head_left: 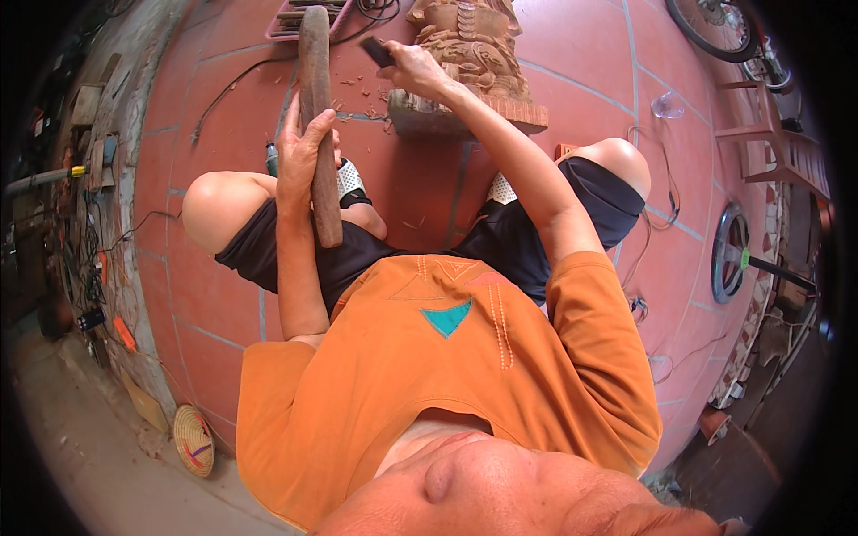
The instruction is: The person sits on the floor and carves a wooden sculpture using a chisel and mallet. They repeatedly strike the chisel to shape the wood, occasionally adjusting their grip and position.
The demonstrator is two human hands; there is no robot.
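My left hand (pixel 297 165) is closed round a long wooden club (pixel 315 71), which stands nearly upright in the picture, its rounded lower end over my left thigh. My right hand (pixel 416 71) grips a short, dark, flat-ended tool (pixel 377 51); its exact kind is hard to make out. Just right of that hand is a carved wooden figure (pixel 474 49) with a rough block base (pixel 420 116). My right forearm passes in front of the base. Wood shavings (pixel 349 94) lie on the floor between the club and the carving.
A pink tray (pixel 277 29) of long, thin tools lies at the far left, beside a dark cable (pixel 228 94). At the right are a bicycle wheel (pixel 715 27), a red plastic chair (pixel 778 147) and a round wheel-like ring (pixel 718 250). Cluttered cords and tools line the left edge.
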